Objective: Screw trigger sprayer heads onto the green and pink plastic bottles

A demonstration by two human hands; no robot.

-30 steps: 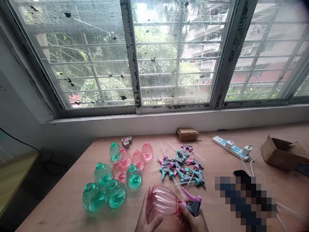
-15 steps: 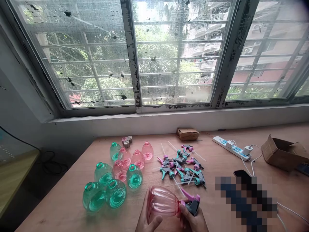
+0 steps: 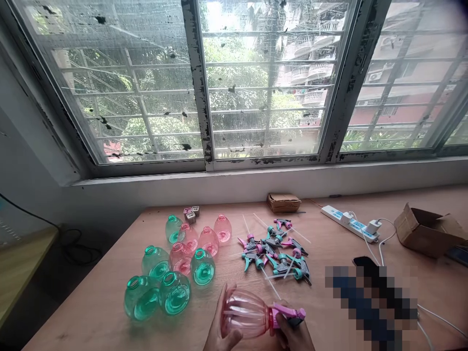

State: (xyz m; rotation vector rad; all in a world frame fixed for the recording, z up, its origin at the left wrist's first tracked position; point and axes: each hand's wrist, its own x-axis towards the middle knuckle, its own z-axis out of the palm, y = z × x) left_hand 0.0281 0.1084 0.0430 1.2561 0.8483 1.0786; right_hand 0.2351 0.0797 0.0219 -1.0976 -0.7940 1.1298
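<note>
My left hand (image 3: 218,327) is wrapped round a ribbed pink spray bottle (image 3: 245,313) lying on its side above the wooden table (image 3: 109,312). My right hand (image 3: 292,334) grips the pink and grey trigger sprayer head (image 3: 288,313) fitted at the bottle's neck. Both hands sit at the bottom edge of the view, partly cut off. Just left of them stand several empty green bottles (image 3: 157,295) and pink bottles (image 3: 197,241). A pile of loose trigger sprayer heads (image 3: 276,251) with white tubes lies behind my right hand.
A white power strip (image 3: 349,223) with a plugged charger and cables lies at the right. An open cardboard box (image 3: 426,230) stands at the far right, a small brown box (image 3: 284,202) by the window sill. A phone (image 3: 363,262) and a blurred patch lie right of my hands.
The trigger head has turned in my right hand, its pink lever now lying flatter and pointing right. The bottle has sunk slightly lower in the view.
</note>
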